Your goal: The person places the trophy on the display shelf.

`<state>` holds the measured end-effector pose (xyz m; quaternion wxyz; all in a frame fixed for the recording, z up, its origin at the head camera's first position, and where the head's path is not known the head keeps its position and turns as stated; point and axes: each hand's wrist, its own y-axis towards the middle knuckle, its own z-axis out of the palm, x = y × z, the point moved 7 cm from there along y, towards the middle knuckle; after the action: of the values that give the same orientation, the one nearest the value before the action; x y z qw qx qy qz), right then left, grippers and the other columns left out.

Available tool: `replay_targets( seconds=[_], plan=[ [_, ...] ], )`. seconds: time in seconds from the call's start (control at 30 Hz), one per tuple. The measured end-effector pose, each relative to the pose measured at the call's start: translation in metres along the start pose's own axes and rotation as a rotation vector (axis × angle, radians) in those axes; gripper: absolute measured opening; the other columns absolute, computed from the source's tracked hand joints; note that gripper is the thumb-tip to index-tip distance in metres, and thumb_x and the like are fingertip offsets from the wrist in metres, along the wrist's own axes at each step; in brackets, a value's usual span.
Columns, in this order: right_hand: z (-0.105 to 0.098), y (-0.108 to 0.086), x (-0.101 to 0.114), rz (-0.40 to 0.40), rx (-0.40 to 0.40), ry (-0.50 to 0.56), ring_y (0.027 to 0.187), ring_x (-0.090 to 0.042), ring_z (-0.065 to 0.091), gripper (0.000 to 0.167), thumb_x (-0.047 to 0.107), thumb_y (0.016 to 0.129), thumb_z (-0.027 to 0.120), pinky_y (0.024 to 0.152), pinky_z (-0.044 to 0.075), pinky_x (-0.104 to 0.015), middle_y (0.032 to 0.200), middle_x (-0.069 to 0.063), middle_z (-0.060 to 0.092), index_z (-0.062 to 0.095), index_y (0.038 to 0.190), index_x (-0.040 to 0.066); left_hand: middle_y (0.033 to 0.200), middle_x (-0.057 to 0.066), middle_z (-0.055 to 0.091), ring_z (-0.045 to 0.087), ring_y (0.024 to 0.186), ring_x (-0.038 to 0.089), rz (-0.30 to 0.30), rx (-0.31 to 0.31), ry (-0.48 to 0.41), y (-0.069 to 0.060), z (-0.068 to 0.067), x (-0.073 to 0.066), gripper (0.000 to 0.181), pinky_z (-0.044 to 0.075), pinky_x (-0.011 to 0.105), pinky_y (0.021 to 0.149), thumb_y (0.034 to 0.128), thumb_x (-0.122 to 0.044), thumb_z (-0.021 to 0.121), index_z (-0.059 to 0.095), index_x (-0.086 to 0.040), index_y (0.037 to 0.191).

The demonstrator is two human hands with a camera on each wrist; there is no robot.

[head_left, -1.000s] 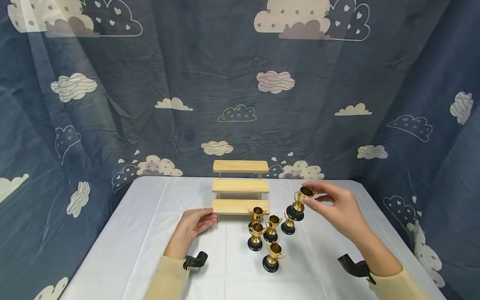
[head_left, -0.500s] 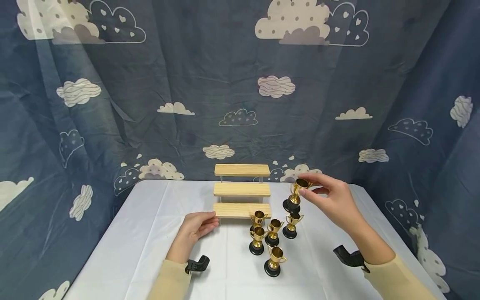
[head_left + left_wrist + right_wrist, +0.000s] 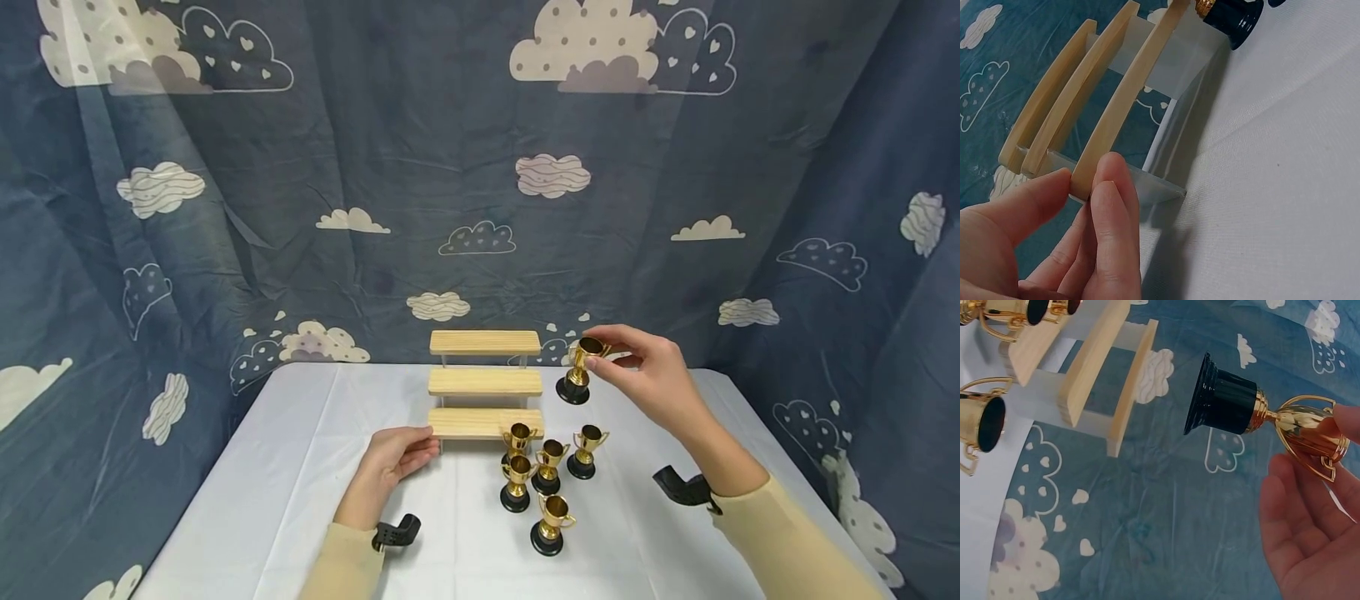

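A small gold trophy [image 3: 577, 372] with a black base hangs above the table, right of the wooden rack. My right hand [image 3: 648, 371] pinches it by its cup; the right wrist view shows the trophy [image 3: 1260, 412] with its base free in the air. My left hand [image 3: 392, 462] pinches the left end of the lowest step of the three-step rack [image 3: 483, 423]. In the left wrist view, thumb and fingers [image 3: 1113, 212] meet on either side of that wooden step [image 3: 1113, 128]. Several more trophies [image 3: 551, 521] stand upright on the table at the rack's front right.
The rack's upper steps [image 3: 484, 342] rise toward the back, carried on clear side panels [image 3: 1160, 187]. A white cloth [image 3: 285, 500] covers the table. Behind it hangs a dark blue curtain [image 3: 405, 150] with cloud prints.
My right hand has lifted the trophy and carried it left toward the rack, away from the trophy standing below it. The left hand keeps its hold on the step.
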<state>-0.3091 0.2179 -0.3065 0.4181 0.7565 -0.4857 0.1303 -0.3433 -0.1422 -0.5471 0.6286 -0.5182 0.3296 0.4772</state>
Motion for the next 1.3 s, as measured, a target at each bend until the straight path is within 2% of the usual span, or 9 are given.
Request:
replay_targets(
  seconds=[0.27,0.4,0.57,0.9,1.3],
  plan=[
    [0.011,0.027,0.002,0.004,0.023,0.039,0.091,-0.014,0.064,0.035,0.035,0.092,0.076,0.075,0.059,-0.023,0.106,0.005,0.069,0.069,0.124,0.024,0.088,0.017,0.074,0.074,0.077,0.022,0.007,0.008,0.000,0.001,0.000,-0.001,0.030,0.062,0.028,0.070,0.0878,-0.008,0.076,0.069,0.010,0.111],
    [0.018,0.041,0.002,0.000,0.038,0.041,0.089,-0.016,0.065,0.035,0.036,0.092,0.075,0.074,0.059,-0.032,0.103,0.004,0.069,0.069,0.125,0.024,0.088,0.017,0.074,0.074,0.077,0.022,0.006,0.005,-0.005,-0.001,0.000,-0.001,0.030,0.062,0.028,0.071,0.0878,-0.007,0.076,0.068,0.010,0.111],
    [0.026,0.061,0.004,-0.007,0.048,0.053,0.090,-0.015,0.065,0.036,0.038,0.092,0.076,0.074,0.057,-0.039,0.107,0.005,0.068,0.069,0.124,0.025,0.088,0.018,0.074,0.074,0.078,0.023,0.020,0.008,-0.006,-0.001,0.000,-0.003,0.032,0.062,0.029,0.073,0.0891,-0.008,0.075,0.066,0.011,0.114],
    [0.039,0.092,0.011,-0.011,0.064,0.098,0.090,-0.012,0.064,0.036,0.040,0.092,0.075,0.074,0.054,-0.040,0.105,0.008,0.068,0.069,0.124,0.026,0.083,0.016,0.074,0.075,0.073,0.022,-0.004,0.000,-0.019,0.004,0.002,0.000,0.026,0.062,0.027,0.066,0.0868,-0.006,0.077,0.069,0.009,0.105],
    [0.055,0.123,0.023,-0.026,0.063,0.104,0.091,-0.012,0.062,0.033,0.041,0.093,0.074,0.079,0.053,-0.041,0.104,0.008,0.067,0.069,0.122,0.027,0.088,0.017,0.074,0.074,0.080,0.024,0.020,0.013,0.006,0.000,0.001,-0.001,0.030,0.062,0.031,0.075,0.0896,-0.009,0.074,0.067,0.010,0.113]
  ],
)
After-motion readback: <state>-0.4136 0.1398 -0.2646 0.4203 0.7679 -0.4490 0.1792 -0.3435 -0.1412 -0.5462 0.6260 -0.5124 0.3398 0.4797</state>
